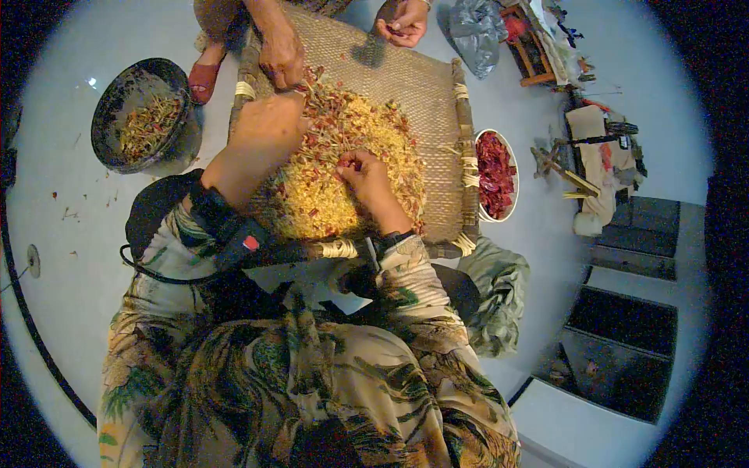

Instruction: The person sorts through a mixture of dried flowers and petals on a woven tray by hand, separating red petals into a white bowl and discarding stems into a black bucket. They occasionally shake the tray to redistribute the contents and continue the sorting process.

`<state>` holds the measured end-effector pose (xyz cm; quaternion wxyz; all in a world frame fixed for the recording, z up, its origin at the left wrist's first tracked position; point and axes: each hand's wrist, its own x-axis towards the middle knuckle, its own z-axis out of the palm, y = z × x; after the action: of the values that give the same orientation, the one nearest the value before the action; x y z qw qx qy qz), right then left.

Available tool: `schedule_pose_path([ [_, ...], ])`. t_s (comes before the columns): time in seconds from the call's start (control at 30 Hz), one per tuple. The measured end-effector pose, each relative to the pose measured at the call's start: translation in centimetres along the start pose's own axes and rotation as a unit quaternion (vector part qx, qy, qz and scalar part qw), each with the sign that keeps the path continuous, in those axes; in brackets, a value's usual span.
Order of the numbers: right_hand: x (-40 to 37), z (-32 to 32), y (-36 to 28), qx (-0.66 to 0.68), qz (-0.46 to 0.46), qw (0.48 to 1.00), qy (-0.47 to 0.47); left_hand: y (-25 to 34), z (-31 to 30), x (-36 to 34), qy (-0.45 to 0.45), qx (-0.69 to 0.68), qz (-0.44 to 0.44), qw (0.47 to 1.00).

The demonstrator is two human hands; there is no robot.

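A woven tray [441,132] with a wooden frame lies before me. On it is spread a pile of yellow seeds [312,210] mixed with red dried chilli pieces and pale stems. My right hand [368,181] is over the middle of the pile, its thumb and fingertips pinched at a small red chilli piece [343,165]. My left hand [265,125] reaches across the tray's left side to the pile's upper left edge; it is slightly smeared and its fingertips are hidden behind its back. Just beyond it, another person's hand [281,58] touches the same edge.
That person's other hand [404,25] hovers above the tray's far edge. A dark bucket [105,144] with stems stands on the left, near a red shoe [203,80]. On the right is a white bowl [515,199] of red chilli skins. A grey plastic bag [476,35] lies farther back.
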<state>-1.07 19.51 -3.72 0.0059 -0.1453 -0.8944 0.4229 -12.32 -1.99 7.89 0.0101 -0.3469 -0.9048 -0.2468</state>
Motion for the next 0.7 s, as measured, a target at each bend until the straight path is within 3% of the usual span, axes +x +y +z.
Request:
schedule_pose_path([
  [0.07, 0.3, 0.1, 0.3, -0.092, -0.040, 0.995, 0.023, 0.2, -0.5, 0.1, -0.027, 0.008, -0.009, 1.000],
  [0.17, 0.1, -0.5, 0.5, -0.035, -0.052, 0.998, 0.026, -0.1, -0.3, 0.4, -0.061, 0.019, -0.026, 0.998],
  [0.23, -0.7, -1.2, -1.8, 0.167, 0.057, 0.984, 0.004, -0.9, 1.6, 0.9, -0.062, 0.015, -0.053, 0.997],
  [0.27, -1.1, -2.2, -3.0, 0.201, 0.131, 0.971, -0.023, 0.2, 0.3, 0.1, 0.013, -0.007, -0.022, 1.000],
  [0.3, -1.2, -3.0, -3.4, 0.232, 0.203, 0.950, -0.050, 0.5, -0.2, 0.2, -0.015, 0.004, -0.027, 1.000],
  [0.37, -1.4, -3.3, -3.2, 0.351, 0.204, 0.912, -0.055, 0.3, -0.6, 0.5, -0.071, 0.019, -0.035, 0.997],
  [0.47, -1.7, -3.6, -2.2, 0.492, 0.209, 0.842, -0.075, 0.0, -0.5, 0.1, -0.025, 0.003, -0.005, 1.000],
  [0.53, -1.2, -4.1, 0.1, 0.593, 0.221, 0.769, -0.087, 0.0, -0.8, 0.3, -0.051, 0.010, -0.028, 0.998],
  [0.63, -2.0, -4.1, -1.5, 0.624, 0.252, 0.739, 0.038, 0.0, -0.3, 0.6, -0.049, 0.006, -0.056, 0.997],
  [0.67, -2.4, -4.3, -1.4, 0.646, 0.195, 0.738, -0.001, -0.1, 0.0, 0.6, -0.044, 0.002, -0.065, 0.997],
  [0.7, -2.4, -4.4, -1.0, 0.622, 0.198, 0.757, -0.009, -0.1, -0.1, 0.4, -0.029, 0.003, -0.044, 0.999],
])
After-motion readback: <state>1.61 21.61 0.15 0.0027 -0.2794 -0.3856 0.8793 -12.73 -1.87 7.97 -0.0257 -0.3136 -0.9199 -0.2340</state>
